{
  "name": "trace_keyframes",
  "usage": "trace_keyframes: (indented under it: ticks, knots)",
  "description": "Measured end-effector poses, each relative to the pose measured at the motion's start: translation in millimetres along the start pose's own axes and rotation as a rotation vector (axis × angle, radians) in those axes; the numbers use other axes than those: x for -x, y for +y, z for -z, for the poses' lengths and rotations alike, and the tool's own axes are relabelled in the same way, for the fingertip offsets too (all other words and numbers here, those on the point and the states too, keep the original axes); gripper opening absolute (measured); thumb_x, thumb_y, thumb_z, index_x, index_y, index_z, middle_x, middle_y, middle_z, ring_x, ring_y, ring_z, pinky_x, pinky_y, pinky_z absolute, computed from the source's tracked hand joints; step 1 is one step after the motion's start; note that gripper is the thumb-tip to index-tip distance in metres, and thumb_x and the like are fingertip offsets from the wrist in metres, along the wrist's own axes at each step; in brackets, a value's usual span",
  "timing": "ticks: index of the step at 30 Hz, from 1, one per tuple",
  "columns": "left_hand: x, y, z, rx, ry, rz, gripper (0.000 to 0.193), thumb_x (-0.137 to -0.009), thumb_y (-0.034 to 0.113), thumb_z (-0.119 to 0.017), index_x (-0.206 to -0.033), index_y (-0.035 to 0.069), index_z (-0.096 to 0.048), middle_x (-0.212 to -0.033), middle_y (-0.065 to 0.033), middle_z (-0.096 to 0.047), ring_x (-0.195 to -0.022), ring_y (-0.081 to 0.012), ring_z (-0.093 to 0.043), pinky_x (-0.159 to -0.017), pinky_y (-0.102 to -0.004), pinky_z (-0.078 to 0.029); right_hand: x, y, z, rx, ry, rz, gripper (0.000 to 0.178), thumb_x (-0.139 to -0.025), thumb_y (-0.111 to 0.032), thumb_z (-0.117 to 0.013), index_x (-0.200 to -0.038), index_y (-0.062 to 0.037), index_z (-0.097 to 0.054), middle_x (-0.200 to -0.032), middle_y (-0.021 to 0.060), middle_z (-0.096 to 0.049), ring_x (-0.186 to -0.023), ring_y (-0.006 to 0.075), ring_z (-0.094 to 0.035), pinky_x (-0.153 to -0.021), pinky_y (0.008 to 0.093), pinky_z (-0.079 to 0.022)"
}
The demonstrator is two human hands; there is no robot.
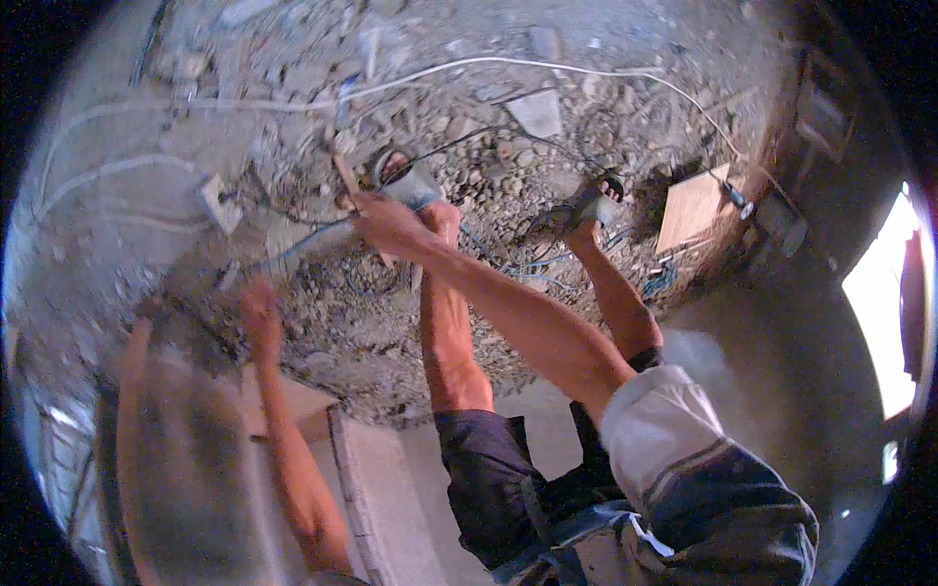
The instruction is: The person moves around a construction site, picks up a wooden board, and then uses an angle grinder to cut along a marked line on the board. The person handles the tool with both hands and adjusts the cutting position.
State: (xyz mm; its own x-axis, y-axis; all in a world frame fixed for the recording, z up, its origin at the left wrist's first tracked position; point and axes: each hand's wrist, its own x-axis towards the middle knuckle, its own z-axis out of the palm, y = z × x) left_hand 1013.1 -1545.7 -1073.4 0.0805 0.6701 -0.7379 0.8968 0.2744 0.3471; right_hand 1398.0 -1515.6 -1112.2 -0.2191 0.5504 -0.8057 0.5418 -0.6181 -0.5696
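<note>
My right hand (386, 223) is closed around a slim wooden handle (344, 171), which sticks out above and below the fist. Whether the handle bears a tool head cannot be made out against the rubble. It is held over the broken ground beside my left foot (396, 166). Lower and farther left, my left hand (259, 308) hangs above the dusty ground near a brown board (293, 400). Motion blur smears its fingers, and nothing held in it can be made out.
Loose stones and rubble (528, 186) surround my feet. A white cable (469, 63) runs across the far side, and thin blue wires (547, 264) lie among the stones. A wooden panel (692, 207) is at the right; a pale square plate (221, 203) is at the left.
</note>
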Motion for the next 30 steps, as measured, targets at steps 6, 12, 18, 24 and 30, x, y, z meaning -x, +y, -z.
trace_keyframes:
  ticks: [6, 12, 18, 24, 30]
  knots:
    - [229.3, 32.6, -45.4, 0.225, -0.437, 0.001, 0.037, -0.112, 0.029, -0.045, -0.135, 0.003, -0.059, -0.131, -0.0162, -0.066, -0.12, -0.025, -0.064, -0.103, -0.0386, -0.05, 210.7, 243.1, 145.2, 0.335, 0.41, -0.233, 0.035, -0.101, -0.031, -0.055, -0.123, -0.006, -0.064, -0.117, 0.0204, -0.07, -0.1, 0.0402, -0.071, -0.082, 0.0501, -0.056]
    - [308.7, 177.5, -32.3, 0.073, -0.444, 0.229, 0.029, -0.11, 0.02, -0.049, -0.132, 0.005, -0.061, -0.133, -0.0129, -0.066, -0.117, -0.0258, -0.065, -0.103, -0.0401, -0.049, 440.7, 405.9, 207.2, -0.123, 0.715, -0.52, 0.034, -0.098, -0.027, -0.063, -0.129, -0.0119, -0.063, -0.094, 0.0193, -0.072, -0.088, 0.0366, -0.072, -0.077, 0.0473, -0.054]
    - [341.4, 319.0, -16.9, 0.016, -0.352, 0.335, 0.03, -0.109, 0.019, -0.05, -0.134, 0.005, -0.06, -0.133, -0.0126, -0.066, -0.118, -0.0252, -0.064, -0.104, -0.04, -0.049, 588.4, 468.2, 90.8, -0.344, 0.827, -0.552, 0.036, -0.099, -0.027, -0.063, -0.127, -0.0032, -0.063, -0.103, 0.0218, -0.073, -0.092, 0.0414, -0.071, -0.083, 0.0489, -0.055]
    - [338.4, 499.4, -20.6, -0.056, -0.255, 0.224, 0.032, -0.108, 0.017, -0.051, -0.136, 0.005, -0.059, -0.133, -0.0124, -0.067, -0.119, -0.0247, -0.064, -0.105, -0.0399, -0.048, 642.4, 460.9, -0.5, -0.892, 0.62, -0.572, 0.035, -0.097, -0.025, -0.064, -0.122, 0.0007, -0.065, -0.092, 0.013, -0.073, -0.079, 0.0194, -0.071, -0.07, 0.0361, -0.057]
    - [297.4, 698.3, -39.8, -0.18, -0.26, 0.047, 0.033, -0.107, 0.016, -0.053, -0.138, 0.005, -0.058, -0.133, -0.0122, -0.067, -0.12, -0.0241, -0.063, -0.107, -0.0398, -0.048, 645.1, 433.2, 40.1, -1.285, 0.819, -0.678, 0.033, -0.097, -0.021, -0.065, -0.122, 0.0013, -0.065, -0.096, 0.0118, -0.072, -0.08, 0.0182, -0.07, -0.074, 0.0343, -0.057]
